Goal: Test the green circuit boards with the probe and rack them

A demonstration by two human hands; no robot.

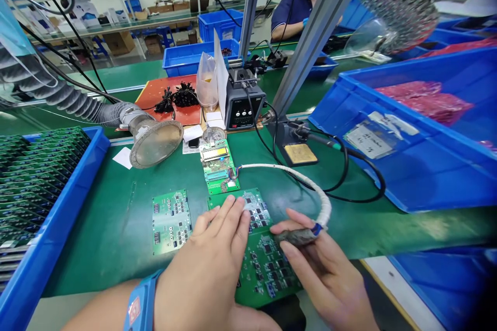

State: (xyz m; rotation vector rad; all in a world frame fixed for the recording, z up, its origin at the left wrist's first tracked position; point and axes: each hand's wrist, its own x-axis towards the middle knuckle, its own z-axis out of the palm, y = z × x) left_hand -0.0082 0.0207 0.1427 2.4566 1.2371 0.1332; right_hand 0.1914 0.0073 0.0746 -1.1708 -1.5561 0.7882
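Head view. The circuit board (267,271) lies flat on the green bench (112,232), directly in front of the person. Its long axis runs away from the body, leaning slightly left at the far end. The left hand (209,264) rests palm-down over the board's left side; its fingers are extended, lie near one another and grip nothing. The right hand (334,274) is at the board's right edge, thumb and fingers closed around a dark probe (298,237).

Key relation: the probe lies across the board's long axis, with its cable end to the right and its working end directed left, over the middle of the board. The right hand controls the probe and is nearer to the uncovered components. Contact between tip and board cannot be confirmed.

Appearance: the board is green, densely fitted with small dark chips, and divided by a line across its middle. The probe is short and wrapped in dark material, with blue at the cable end. A white-wrapped cable (303,178) arcs from it to the test board (217,165), beyond the left fingertips.
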